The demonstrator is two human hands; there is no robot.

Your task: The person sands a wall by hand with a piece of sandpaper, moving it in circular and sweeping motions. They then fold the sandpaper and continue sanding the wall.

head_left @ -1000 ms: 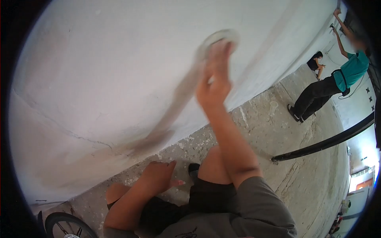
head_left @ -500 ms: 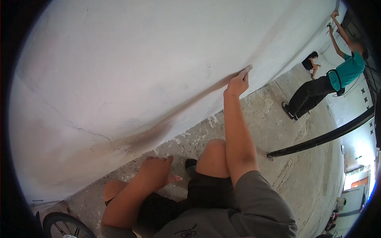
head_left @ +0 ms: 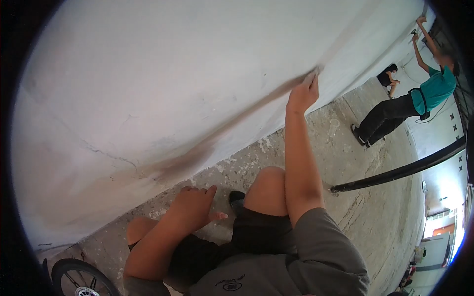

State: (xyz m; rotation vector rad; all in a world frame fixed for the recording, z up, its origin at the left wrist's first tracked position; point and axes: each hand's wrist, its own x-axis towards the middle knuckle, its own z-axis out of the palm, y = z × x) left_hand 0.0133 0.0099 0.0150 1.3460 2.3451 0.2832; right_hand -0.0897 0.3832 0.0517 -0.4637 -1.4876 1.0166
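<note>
My right hand (head_left: 303,94) is raised at the end of a stretched arm, its fingers pressed together against the white wall (head_left: 173,84). Something small and greyish may be at the fingertips, but I cannot make it out. A brownish shadow streak runs down the wall from that hand toward the lower left. Bent at the wrist, my left hand (head_left: 193,208) hangs near my knee, close to the foot of the wall. Its fingers are loosely curled with the thumb apart, and no object shows in it.
Pale flakes lie on the concrete floor (head_left: 345,148) along the wall. A black pole (head_left: 395,172) slants across on the right. A wheel (head_left: 81,281) stands at the lower left. A person in a teal shirt (head_left: 437,89) reaches up the wall; another person (head_left: 388,79) crouches farther back.
My right hand has slid a little up and to the right along the wall. My left hand stays almost where it was.
</note>
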